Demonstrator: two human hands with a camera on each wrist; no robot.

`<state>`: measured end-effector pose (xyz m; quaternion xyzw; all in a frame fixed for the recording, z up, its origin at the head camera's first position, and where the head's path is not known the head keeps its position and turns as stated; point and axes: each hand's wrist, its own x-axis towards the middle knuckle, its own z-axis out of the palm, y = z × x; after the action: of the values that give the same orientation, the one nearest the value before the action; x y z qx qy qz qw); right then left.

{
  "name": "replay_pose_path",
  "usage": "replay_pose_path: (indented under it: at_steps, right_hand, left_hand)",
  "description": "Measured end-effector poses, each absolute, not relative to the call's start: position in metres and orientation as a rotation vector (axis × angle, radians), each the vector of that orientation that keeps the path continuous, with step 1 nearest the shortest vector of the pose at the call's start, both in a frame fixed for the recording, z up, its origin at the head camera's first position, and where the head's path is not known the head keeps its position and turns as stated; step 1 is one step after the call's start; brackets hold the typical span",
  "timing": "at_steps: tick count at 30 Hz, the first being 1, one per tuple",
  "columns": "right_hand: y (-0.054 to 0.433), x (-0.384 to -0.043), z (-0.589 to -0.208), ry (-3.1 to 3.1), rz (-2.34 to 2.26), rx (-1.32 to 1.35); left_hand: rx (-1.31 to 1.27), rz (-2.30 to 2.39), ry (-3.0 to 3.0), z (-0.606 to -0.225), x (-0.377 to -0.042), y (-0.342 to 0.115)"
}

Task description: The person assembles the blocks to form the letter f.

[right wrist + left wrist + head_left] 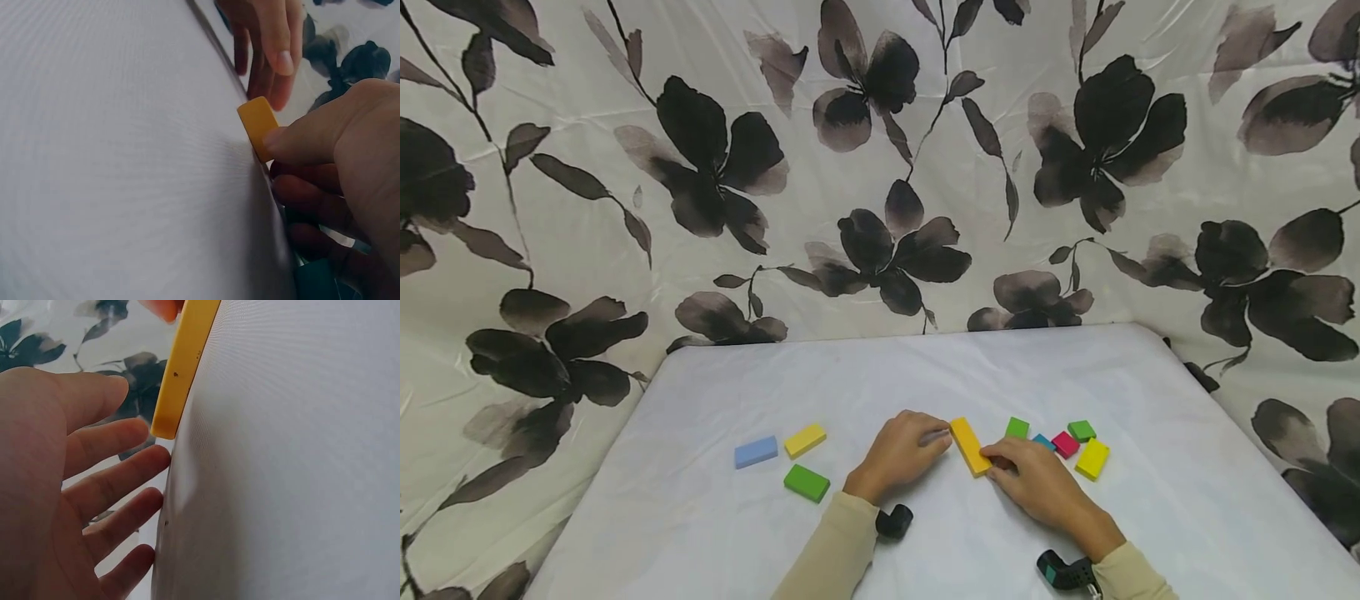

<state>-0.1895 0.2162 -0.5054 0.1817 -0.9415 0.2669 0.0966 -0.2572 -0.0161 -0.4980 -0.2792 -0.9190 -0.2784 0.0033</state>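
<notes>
A long orange-yellow wooden block [970, 447] lies on the white table between the two hands, slanting away from the person. My right hand [1045, 479] pinches its near end; in the right wrist view the thumb [281, 145] presses on the block's end face. At the far end, my left hand [904, 450] rests with fingers loosely extended, its fingertips close beside the block. Seen from the left wrist, those fingers [119, 472] are spread and grip nothing.
Left of the hands lie a light blue block [756, 452], a pale yellow block [805, 441] and a green block [807, 483]. Right of them are two green blocks, a red block [1065, 444], a yellow block [1092, 459] and a partly hidden blue block [1042, 441]. Patterned cloth [880, 167] hangs behind.
</notes>
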Motion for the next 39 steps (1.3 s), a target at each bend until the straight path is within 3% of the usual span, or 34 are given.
replay_pose_path:
  at_steps: [10,39]
  right_hand:
    - [0.226,-0.193,-0.500,-2.748,0.841,0.489]
    - [0.213,-0.187,-0.512,-2.742,0.902,0.480]
  left_hand:
    - [-0.966,-0.833,-2.841,-0.495,-0.260,-0.005]
    - [-0.898,-0.895,-2.922,-0.508,-0.252,-0.012]
